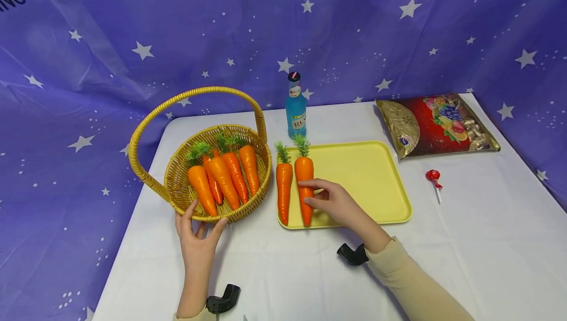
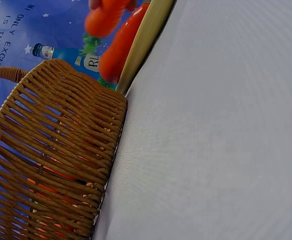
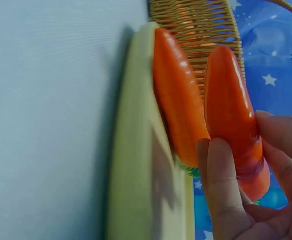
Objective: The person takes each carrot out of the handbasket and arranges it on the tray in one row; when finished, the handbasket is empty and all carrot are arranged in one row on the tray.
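My right hand pinches a carrot with a green leafy top, over the left part of a yellow tray. In the right wrist view, thumb and fingers hold this carrot from both sides, above the tray's surface. Beside it another carrot lies along the tray's left edge. With the left hand I hold the near rim of a wicker basket, thumb and fingers spread along it. Several carrots lie inside the basket. The left wrist view shows mostly the basket's woven side.
A blue bottle stands behind the tray. At the back right lies a red and gold bag, with a red-wrapped lollipop in front of it. The basket's tall handle arches upward. A starry purple cloth hangs behind the white table.
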A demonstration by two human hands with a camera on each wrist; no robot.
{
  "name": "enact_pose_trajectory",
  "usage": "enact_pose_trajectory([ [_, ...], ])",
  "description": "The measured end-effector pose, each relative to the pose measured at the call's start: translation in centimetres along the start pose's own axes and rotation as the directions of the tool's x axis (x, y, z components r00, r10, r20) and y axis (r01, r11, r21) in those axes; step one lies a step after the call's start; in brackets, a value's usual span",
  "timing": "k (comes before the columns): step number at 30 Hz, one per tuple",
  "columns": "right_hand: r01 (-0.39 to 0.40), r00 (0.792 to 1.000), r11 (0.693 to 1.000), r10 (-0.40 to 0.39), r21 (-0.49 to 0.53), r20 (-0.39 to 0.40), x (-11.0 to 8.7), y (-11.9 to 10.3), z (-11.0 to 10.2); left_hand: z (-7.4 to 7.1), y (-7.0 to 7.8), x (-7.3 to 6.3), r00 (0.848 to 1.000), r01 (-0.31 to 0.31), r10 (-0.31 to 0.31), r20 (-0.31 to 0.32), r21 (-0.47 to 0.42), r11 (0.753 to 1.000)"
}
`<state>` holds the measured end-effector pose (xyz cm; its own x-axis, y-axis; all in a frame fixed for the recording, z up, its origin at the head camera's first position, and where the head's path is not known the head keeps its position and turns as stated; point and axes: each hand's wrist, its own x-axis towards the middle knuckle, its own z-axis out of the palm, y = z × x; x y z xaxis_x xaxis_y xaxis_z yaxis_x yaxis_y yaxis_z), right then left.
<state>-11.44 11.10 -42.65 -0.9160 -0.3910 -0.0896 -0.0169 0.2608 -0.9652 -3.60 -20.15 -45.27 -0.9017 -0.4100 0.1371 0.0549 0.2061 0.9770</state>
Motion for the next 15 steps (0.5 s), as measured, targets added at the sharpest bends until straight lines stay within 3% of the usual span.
enact_pose_trajectory([
  [9,-0.009,1.000,1.000,0.009,-0.027,-0.007,0.5,1.2,0.5,-0.1,-0.4,0.2,1.000,0.026,-0.026,0.007,0.003,1.000],
  [15,-0.035,0.999,0.987,0.028,-0.159,-0.047,1.1,1.2,1.3,0.0,-0.1,0.0,1.000,0.017,-0.017,0.000,0.014,1.000],
])
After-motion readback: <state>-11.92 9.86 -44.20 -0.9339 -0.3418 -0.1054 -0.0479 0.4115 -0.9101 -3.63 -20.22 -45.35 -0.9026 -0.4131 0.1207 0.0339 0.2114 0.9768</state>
